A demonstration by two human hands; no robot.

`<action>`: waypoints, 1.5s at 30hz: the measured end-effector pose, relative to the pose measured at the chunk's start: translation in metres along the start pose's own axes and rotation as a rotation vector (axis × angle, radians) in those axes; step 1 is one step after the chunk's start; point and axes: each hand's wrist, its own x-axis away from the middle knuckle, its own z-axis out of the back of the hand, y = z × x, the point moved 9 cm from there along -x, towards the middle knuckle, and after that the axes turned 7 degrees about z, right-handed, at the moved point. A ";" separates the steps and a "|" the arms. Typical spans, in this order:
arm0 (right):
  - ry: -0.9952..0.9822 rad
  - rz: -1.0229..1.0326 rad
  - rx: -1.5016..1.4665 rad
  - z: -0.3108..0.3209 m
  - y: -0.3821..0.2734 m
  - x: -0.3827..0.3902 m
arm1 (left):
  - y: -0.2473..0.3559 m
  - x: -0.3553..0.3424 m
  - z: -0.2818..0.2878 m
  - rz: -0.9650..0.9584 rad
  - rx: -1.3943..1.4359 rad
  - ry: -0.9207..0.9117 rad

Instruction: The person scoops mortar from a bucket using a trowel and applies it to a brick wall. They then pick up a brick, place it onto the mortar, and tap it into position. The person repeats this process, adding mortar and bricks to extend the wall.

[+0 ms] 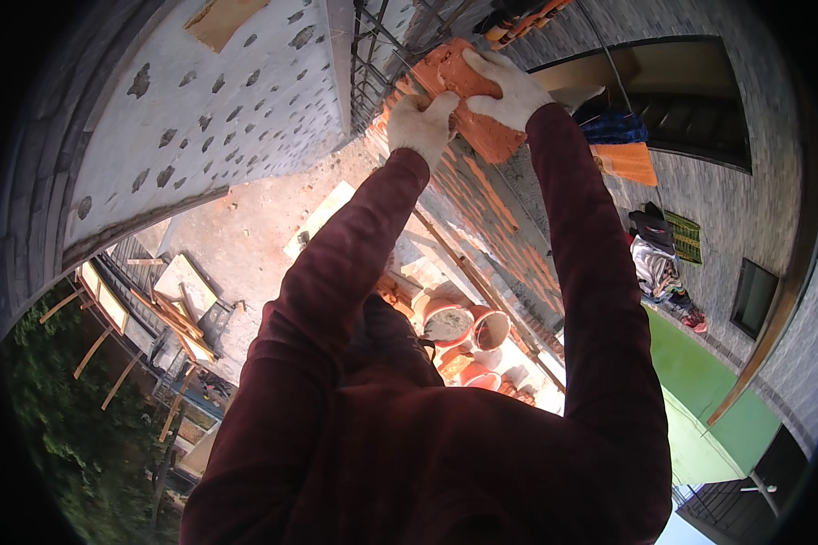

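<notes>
An orange-red hollow clay brick (483,127) lies tilted at the top of a brick wall (486,204), at the far end of my reach. My right hand (511,91), in a whitish work glove, grips it from the right, its thumb and fingers spread over the upper face. On the brick's left side my left hand (421,125), gloved alike, is closed with the thumb against the brick's edge. The fingertips of that hand are hidden. Grey mortar streaks the wall face below.
Metal bars (370,59) stand just left of the brick. A pitted grey wall (245,109) rises at left. Far below are buckets (447,324), boards (184,286) and a long timber (482,282). Clothes (659,259) hang along the tiled wall at right.
</notes>
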 end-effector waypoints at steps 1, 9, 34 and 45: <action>-0.002 0.002 0.002 0.001 -0.001 -0.001 | -0.002 -0.001 -0.001 0.006 -0.006 -0.009; 0.069 0.048 0.102 -0.011 0.010 -0.003 | 0.000 -0.012 -0.001 -0.006 -0.024 -0.057; 0.729 -0.188 -1.530 0.014 -0.034 -0.014 | 0.007 -0.018 -0.001 0.016 -0.075 -0.163; 0.675 -0.172 -1.453 0.011 -0.027 -0.026 | 0.004 -0.020 0.001 0.040 -0.116 -0.186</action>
